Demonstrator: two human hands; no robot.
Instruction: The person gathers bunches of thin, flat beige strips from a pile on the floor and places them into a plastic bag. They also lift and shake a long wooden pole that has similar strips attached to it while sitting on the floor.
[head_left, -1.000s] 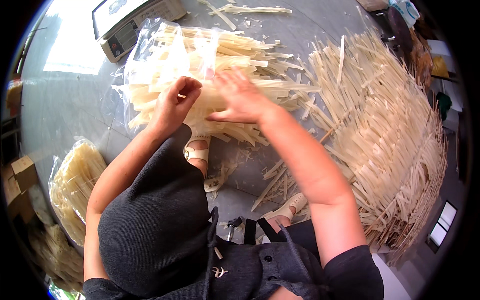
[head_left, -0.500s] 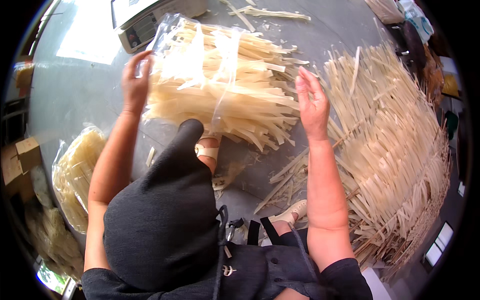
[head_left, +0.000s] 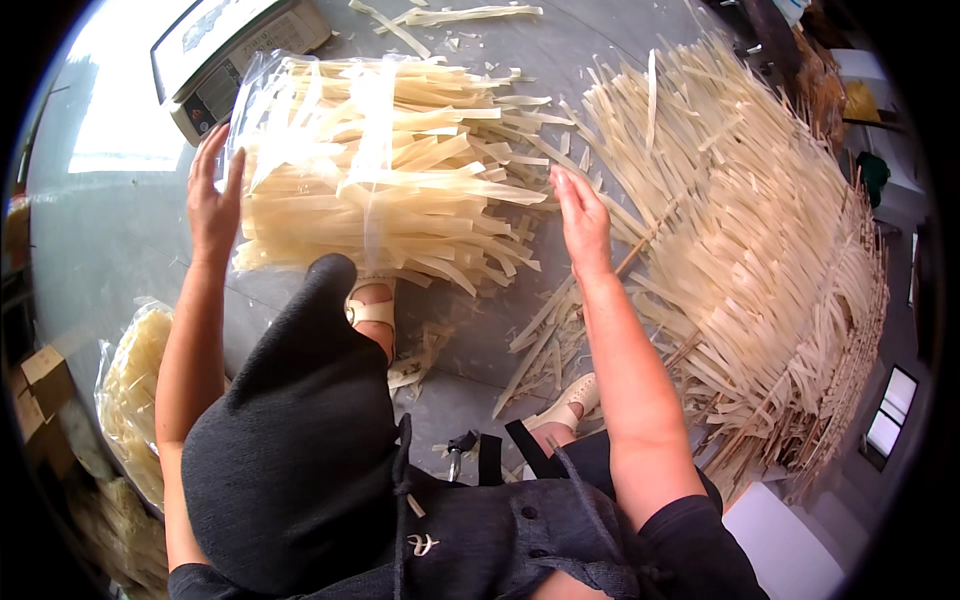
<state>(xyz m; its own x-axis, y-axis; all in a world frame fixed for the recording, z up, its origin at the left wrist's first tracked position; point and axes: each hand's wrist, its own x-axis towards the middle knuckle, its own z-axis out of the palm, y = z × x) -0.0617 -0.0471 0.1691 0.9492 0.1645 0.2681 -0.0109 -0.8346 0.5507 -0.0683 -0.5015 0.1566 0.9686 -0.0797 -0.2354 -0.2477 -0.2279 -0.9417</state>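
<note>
A wide bundle of flat, pale yellow strips [head_left: 430, 185] lies on the grey floor in front of me. Clear plastic wrap [head_left: 372, 140] covers its left part, while the strips fan out bare on the right. My left hand [head_left: 213, 205] is at the bundle's left end, fingers stretched and thumb apart, by the plastic's edge; whether it touches is unclear. Just off the loose right ends, my right hand [head_left: 583, 225] is held up with fingers extended and nothing in it.
A large heap of similar strips [head_left: 740, 260] spreads along the right. Beyond the bundle's far left corner stands a scale [head_left: 230, 75]. Another bagged bundle [head_left: 135, 390] lies at left, near cardboard boxes [head_left: 45, 375]. Scraps [head_left: 550, 350] litter the floor near my feet.
The whole view has shifted, so the bundle and scale sit farther left in the picture. My right hand is a little nearer to me along the bundle's right end. Both hands remain empty.
</note>
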